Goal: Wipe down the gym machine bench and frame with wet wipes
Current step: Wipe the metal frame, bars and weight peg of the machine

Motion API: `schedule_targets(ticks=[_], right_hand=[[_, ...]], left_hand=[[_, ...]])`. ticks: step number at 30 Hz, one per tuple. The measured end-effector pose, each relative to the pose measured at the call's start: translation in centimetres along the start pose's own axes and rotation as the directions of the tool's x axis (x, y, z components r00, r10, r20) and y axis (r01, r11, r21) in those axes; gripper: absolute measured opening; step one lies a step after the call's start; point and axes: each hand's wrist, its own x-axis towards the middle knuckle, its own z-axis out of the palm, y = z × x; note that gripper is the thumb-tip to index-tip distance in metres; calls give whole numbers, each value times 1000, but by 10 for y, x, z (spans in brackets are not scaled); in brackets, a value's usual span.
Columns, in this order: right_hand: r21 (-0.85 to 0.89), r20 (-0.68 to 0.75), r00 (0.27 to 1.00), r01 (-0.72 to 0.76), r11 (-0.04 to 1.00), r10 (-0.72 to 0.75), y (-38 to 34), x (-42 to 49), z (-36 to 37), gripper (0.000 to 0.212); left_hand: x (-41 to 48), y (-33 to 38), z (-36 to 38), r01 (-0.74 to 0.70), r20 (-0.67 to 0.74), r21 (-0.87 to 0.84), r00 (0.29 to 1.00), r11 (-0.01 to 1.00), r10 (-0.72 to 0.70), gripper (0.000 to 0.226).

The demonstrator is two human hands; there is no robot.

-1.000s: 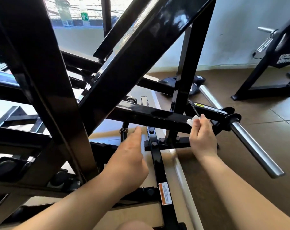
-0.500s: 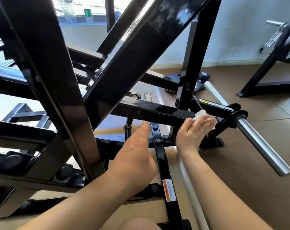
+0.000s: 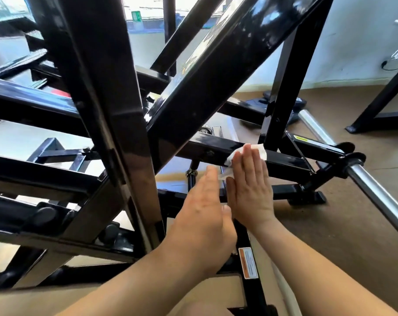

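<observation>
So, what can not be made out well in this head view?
- Wet wipe: mostly covered by the flat fingers of the right hand; only its edges show.
- Left hand: only its back shows, so whether it touches the frame is unclear.
- Orange label: print too small to read.
- Chrome bar: cut off by the right edge.

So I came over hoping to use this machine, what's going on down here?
A person is cleaning the machine's black frame. Their right hand presses a white wet wipe flat against a low horizontal crossbar, fingers straight. The left hand is open just beside it, gripping nothing. A chrome weight peg sticks out to the right, untouched.
</observation>
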Motion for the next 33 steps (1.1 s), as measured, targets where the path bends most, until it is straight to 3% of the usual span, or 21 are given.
schedule_targets(ticks=[4,6,12,17,20,27,33], right_hand=[[-8,-66,997,34,999,-35,-10,22,-12,53],[-8,-32,997,64,998,-64,-14,45,-17,50],[128,148,951,255,958,-272,-7,89,-29,53],[182,317,877,317,931,-360,-4,107,-39,58],[86,361,872,320,943,-329,28,93,-45,63],[-57,479,875,111,992,-70,126,42,-74,75],[31,408,898,165,986,-163,78,54,-61,71]], left_hand=[[-7,-10,-2,33,67,70,997,997,-38,77],[-10,-14,-3,36,86,100,995,994,-44,79],[-15,-11,-7,27,105,107,994,994,-38,80],[-16,-8,-3,16,129,124,991,992,-32,80],[-16,-8,-2,15,147,123,989,992,-33,82],[-16,-17,2,52,171,162,982,985,-80,80],[-3,-12,10,29,175,219,982,975,-69,72]])
